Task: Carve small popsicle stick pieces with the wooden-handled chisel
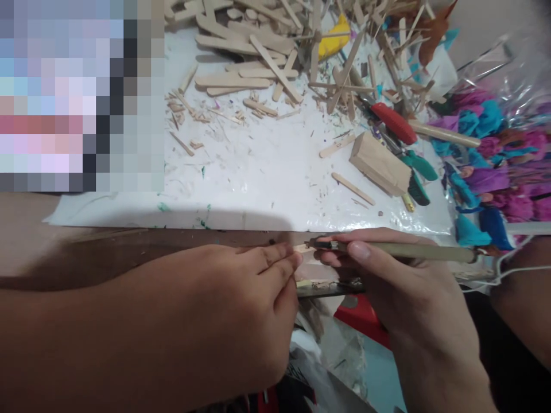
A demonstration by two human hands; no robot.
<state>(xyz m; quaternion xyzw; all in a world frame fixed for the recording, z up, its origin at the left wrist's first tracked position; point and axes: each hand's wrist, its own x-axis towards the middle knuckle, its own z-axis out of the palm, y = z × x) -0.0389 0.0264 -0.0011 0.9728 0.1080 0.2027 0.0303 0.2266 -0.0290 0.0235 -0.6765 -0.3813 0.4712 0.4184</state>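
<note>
My left hand (258, 292) is closed, its fingertips pinching a small pale wooden stick (305, 248) at the table's near edge. Most of that stick is hidden by the fingers. Between thumb and fingers, pen-like, my right hand (413, 292) grips a slim wooden-handled tool (424, 251). The tool's dark metal tip points left and meets, or nearly meets, the exposed end of the stick. Which kind of tip it is I cannot make out.
Craft sticks (241, 74) lie heaped on a white sheet (258, 172). To the right are a wooden block (381, 163), a red-handled tool (394, 122), green-handled pliers (419, 175) and colourful crepe paper (486, 123). Shavings are scattered about. A red object (364, 321) sits below the edge.
</note>
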